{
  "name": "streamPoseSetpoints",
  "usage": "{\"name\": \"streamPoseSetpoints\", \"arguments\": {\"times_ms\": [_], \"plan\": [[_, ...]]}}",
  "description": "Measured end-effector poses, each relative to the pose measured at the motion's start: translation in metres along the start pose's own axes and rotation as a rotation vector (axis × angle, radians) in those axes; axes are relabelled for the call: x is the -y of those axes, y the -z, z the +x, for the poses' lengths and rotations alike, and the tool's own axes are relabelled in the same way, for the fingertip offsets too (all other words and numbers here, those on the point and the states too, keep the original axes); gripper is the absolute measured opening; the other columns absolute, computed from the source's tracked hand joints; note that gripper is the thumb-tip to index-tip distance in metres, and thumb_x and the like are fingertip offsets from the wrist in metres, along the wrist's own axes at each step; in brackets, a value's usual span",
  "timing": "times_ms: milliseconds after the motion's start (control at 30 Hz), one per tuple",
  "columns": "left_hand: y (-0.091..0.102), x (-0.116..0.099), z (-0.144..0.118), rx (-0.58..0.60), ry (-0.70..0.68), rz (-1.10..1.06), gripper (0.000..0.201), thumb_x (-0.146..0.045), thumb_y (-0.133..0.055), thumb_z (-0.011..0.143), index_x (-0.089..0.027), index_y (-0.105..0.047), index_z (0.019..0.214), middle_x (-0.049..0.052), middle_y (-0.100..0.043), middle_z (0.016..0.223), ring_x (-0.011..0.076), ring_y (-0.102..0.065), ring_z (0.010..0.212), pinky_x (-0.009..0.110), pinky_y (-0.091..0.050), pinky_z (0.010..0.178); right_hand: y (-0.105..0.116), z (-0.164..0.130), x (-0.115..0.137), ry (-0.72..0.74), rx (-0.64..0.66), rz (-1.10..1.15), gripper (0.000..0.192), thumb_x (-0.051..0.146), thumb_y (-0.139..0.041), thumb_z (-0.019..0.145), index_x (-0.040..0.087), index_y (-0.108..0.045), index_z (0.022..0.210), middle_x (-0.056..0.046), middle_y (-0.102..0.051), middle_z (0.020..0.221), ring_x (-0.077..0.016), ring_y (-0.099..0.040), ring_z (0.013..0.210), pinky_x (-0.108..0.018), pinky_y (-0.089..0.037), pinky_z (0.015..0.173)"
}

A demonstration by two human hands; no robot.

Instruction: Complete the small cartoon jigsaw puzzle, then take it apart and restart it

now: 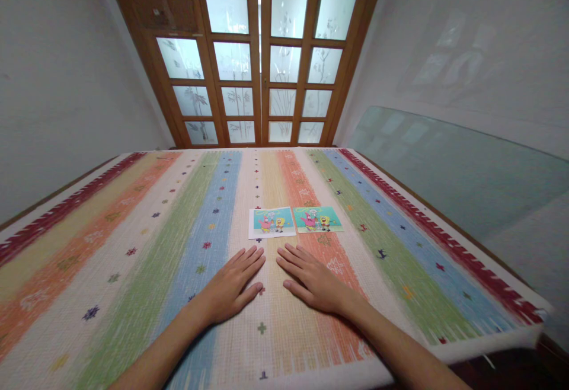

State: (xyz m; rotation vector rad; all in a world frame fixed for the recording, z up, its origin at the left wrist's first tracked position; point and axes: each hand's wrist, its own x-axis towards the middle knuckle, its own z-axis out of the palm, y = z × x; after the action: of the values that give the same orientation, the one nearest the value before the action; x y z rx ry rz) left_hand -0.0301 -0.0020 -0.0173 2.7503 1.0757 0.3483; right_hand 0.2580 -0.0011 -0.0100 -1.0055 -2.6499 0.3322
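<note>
- Zero grip from the bare left hand (pixel 233 283) or the bare right hand (pixel 315 280): fingers released, stretched out flat, palms down, thumbs turned inward toward each other.
- Beneath the fingers, a striped woven cloth (pixel 137 295) in cream, yellow, orange, green, blue and dark red, with small stitched motifs.
- Just beyond the fingertips of both hands, a white-edged rectangular paper card with a pink and yellow cartoon scene (pixel 272 223); long axis side to side, roughly crosswise to the reach of the forearms. Lies straight ahead of the gap between the hands, about equally near to either.
- Beside that card, ahead of the right fingertips and off to their right, a teal rectangular paper card with a matching cartoon scene (pixel 318 220); long axis likewise side to side. Clearly nearer to the right hand than to the left.
- Between the facing short edges of the cards, next to no gap; hard to tell whether touching.
- No contact with either card; only a narrow strip of cloth between fingertips and near long edges.
- Far ahead of the fingers, brown wooden doors with frosted glass panes (pixel 265 82).
- Well off to their right, a large pale green panel (pixel 448 165).
</note>
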Motion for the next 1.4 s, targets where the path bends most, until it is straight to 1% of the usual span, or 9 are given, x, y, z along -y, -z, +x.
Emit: {"name": "streamPoseSetpoints", "arguments": {"times_ms": [233,467,567,700,833,967,1100,1167,1400], "plan": [[0.000,0.003,0.001,-0.023,-0.010,-0.011,0.058,-0.041,-0.046,0.107,-0.022,-0.035,0.160,0.010,-0.035,0.165,0.0267,-0.031,0.154,0.051,-0.030,0.126,0.003,0.001,0.001,0.005,0.012,0.001,0.054,0.035,-0.048,0.105,0.017,-0.045,0.156,-0.012,-0.039,0.163,-0.0289,-0.031,0.154,-0.054,-0.027,0.126],[0.008,-0.002,0.015,-0.174,-0.016,-0.036,0.041,-0.033,-0.046,0.105,-0.020,-0.056,0.143,0.010,-0.058,0.149,0.0264,-0.049,0.143,0.055,-0.034,0.123,0.003,0.002,0.001,0.020,-0.004,-0.010,0.053,0.035,-0.048,0.104,0.015,-0.048,0.154,-0.014,-0.041,0.162,-0.0294,-0.033,0.153,-0.054,-0.029,0.125],[0.012,-0.009,0.031,-0.222,-0.018,-0.052,0.043,-0.037,-0.043,0.106,-0.019,-0.054,0.144,0.011,-0.057,0.150,0.0253,-0.049,0.142,0.050,-0.038,0.121,0.001,0.002,0.000,0.025,-0.010,-0.023,0.053,0.035,-0.047,0.105,0.014,-0.049,0.153,-0.015,-0.042,0.161,-0.0305,-0.034,0.153,-0.056,-0.030,0.125],[0.009,-0.016,0.069,-0.191,0.020,-0.038,0.052,-0.044,-0.035,0.108,-0.016,-0.046,0.151,0.014,-0.048,0.158,0.0256,-0.041,0.149,0.045,-0.035,0.123,-0.001,0.003,0.001,0.035,-0.041,-0.035,0.050,0.035,-0.047,0.105,0.010,-0.054,0.148,-0.018,-0.051,0.155,-0.0315,-0.039,0.150,-0.055,-0.030,0.125],[-0.003,-0.020,0.108,-0.115,0.097,-0.017,0.058,-0.047,-0.027,0.110,-0.015,-0.037,0.157,0.015,-0.041,0.162,0.0283,-0.035,0.152,0.049,-0.031,0.124,0.002,0.005,0.002,0.079,-0.098,-0.006,0.042,0.034,-0.049,0.104,0.014,-0.061,0.139,-0.015,-0.060,0.146,-0.0294,-0.048,0.143,-0.052,-0.031,0.125],[-0.015,-0.017,0.122,-0.062,0.160,0.064,0.057,-0.044,-0.022,0.111,-0.013,-0.044,0.153,0.018,-0.045,0.159,0.0312,-0.037,0.150,0.054,-0.030,0.122,0.002,0.007,0.003,0.084,-0.103,-0.012,0.040,0.032,-0.051,0.103,0.014,-0.063,0.136,-0.016,-0.062,0.144,-0.0302,-0.050,0.141,-0.053,-0.032,0.124],[-0.021,0.000,0.105,-0.083,0.152,0.162,0.057,-0.043,-0.022,0.111,-0.011,-0.047,0.151,0.020,-0.043,0.159,0.0333,-0.034,0.152,0.056,-0.028,0.123,-0.002,0.005,0.001,0.047,-0.070,-0.039,0.050,0.034,-0.050,0.103,0.014,-0.054,0.148,-0.016,-0.052,0.155,-0.0307,-0.042,0.148,-0.053,-0.033,0.124],[-0.020,0.015,0.087,-0.113,0.159,0.177,0.057,-0.045,-0.022,0.111,-0.015,-0.046,0.152,0.018,-0.044,0.159,0.0313,-0.035,0.152,0.056,-0.030,0.122,-0.003,0.004,-0.001,0.037,-0.045,-0.045,0.052,0.035,-0.049,0.104,0.014,-0.050,0.152,-0.015,-0.046,0.159,-0.0310,-0.037,0.151,-0.054,-0.032,0.124],[0.010,0.084,0.003,-0.102,0.282,0.170,0.061,-0.049,-0.021,0.110,-0.016,-0.047,0.153,0.014,-0.042,0.161,0.0283,-0.034,0.152,0.054,-0.027,0.125,-0.003,0.003,-0.003,0.010,-0.006,-0.010,0.053,0.037,-0.046,0.105,0.014,-0.049,0.153,-0.015,-0.040,0.162,-0.0303,-0.033,0.153,-0.055,-0.028,0.125]]}}
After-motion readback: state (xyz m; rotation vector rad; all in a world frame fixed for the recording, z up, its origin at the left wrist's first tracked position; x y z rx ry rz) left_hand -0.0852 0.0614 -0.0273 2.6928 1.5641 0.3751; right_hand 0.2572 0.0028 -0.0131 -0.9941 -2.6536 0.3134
